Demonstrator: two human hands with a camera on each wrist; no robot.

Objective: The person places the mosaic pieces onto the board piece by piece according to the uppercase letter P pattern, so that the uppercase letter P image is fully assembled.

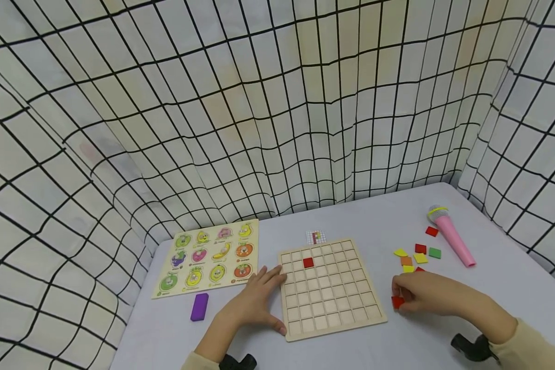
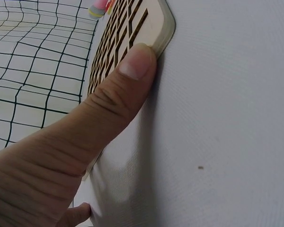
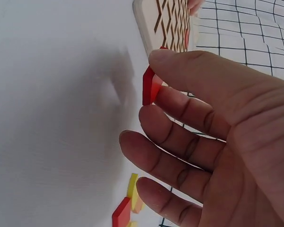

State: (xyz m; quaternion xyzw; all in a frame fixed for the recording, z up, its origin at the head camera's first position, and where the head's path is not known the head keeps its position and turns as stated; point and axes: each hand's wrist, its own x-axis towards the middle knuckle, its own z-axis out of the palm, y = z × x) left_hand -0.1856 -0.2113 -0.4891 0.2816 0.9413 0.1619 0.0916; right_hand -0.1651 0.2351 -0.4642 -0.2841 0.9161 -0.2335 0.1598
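Note:
A wooden grid board (image 1: 330, 293) lies in the middle of the table, with one red square tile (image 1: 308, 262) in a cell of its upper left part. Along the board's left edge rests my left hand (image 1: 254, 300), fingers and thumb spread; in the left wrist view the thumb (image 2: 137, 64) touches the board's corner. To the right of the board, my right hand (image 1: 427, 293) pinches another red tile (image 3: 149, 85) between thumb and index finger, just above the table. Beyond that hand lie several loose tiles, among them a green one (image 1: 435, 253) and an orange one (image 1: 406, 261).
A small coloured pattern card (image 1: 316, 237) lies behind the board. At the left are a fruit picture board (image 1: 208, 257) and a purple block (image 1: 199, 307). A pink toy microphone (image 1: 455, 240) lies at the far right. Black netting over white cloth (image 1: 277, 103) walls the table.

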